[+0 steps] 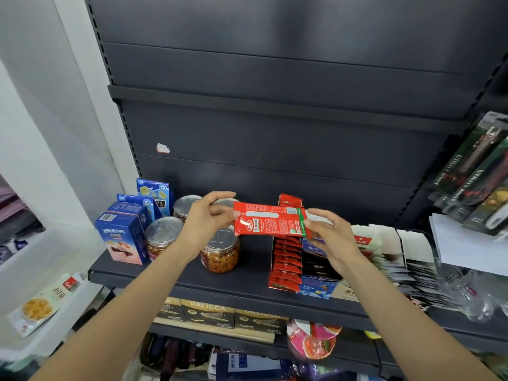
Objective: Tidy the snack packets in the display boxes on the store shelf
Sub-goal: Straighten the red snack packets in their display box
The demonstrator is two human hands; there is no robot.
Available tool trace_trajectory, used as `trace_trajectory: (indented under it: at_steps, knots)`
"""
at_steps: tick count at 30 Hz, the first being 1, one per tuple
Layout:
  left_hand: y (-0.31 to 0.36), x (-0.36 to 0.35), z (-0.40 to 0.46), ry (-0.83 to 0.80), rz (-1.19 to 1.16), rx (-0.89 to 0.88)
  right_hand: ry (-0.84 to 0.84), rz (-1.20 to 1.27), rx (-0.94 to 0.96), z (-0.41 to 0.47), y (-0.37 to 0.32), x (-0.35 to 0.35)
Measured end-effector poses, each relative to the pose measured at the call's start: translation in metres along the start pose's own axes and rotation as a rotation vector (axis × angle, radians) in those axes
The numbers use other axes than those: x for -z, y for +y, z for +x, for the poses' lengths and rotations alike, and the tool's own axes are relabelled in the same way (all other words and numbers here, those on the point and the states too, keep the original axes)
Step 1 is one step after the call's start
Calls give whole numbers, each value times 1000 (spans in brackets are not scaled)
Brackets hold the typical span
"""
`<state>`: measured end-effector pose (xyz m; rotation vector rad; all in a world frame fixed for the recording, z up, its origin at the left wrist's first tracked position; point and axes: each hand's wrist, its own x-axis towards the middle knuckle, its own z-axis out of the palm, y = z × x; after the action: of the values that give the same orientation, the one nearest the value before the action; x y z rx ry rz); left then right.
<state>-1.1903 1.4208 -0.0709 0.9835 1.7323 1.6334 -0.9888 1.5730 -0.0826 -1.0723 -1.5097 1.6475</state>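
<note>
Left hand [204, 215] and right hand [328, 237] pinch the ends of a red packet [270, 222] above its display box [286, 266]; next, slotting it upright into the row.

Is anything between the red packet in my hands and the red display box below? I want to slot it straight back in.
Nothing visible blocks it. The red packet, pinched at its ends by the left hand and right hand, sits above the red display box, whose row of packets is open on top.
</note>
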Motion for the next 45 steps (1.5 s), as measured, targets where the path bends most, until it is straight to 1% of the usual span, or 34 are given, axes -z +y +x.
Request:
trace_trajectory:
  at_steps: [2,4,6,9,12,14,15,16,19,20,21,23,27,31,35,40,45]
  knots:
    - [1,0,1,-19,23,5,31,7,-58,1,0,-2]
    - [3,1,1,-38,40,-9,19,21,-108,3,0,-3]
    - [5,2,1,-41,158,-96,-18,41,-149,4,0,-2]
    - [2,0,3,8,405,-254,-98,65,-201,7,0,-2]
    - [-1,-4,5,90,506,-279,-155,83,-228,8,0,-4]
    - [-1,-5,7,103,537,-293,-170,10,-205,10,3,-4]
    - [-1,-5,7,113,552,-301,-166,-88,-174,11,6,-3]
    - [-2,-5,7,126,566,-303,-153,-246,-119,14,10,-2]
    - [-9,-2,8,149,608,-298,-155,-890,162,23,23,8]
    - [-12,-1,8,148,624,-285,-175,-1050,228,24,28,11]
    - [-16,0,9,144,637,-267,-191,-1164,266,26,31,12]
    - [-21,1,9,132,652,-234,-207,-1277,297,27,37,11]
    - [-29,0,6,123,660,-202,-255,-1354,283,34,50,9]
    - [-33,3,4,90,626,-195,-298,-1457,334,42,57,6]
    - [-31,2,10,62,616,-198,-301,-1460,366,50,55,5]
    - [-35,-3,15,52,591,-185,-240,-1412,387,68,49,3]
    - [-38,-26,24,128,622,-254,-173,-1372,362,91,39,6]
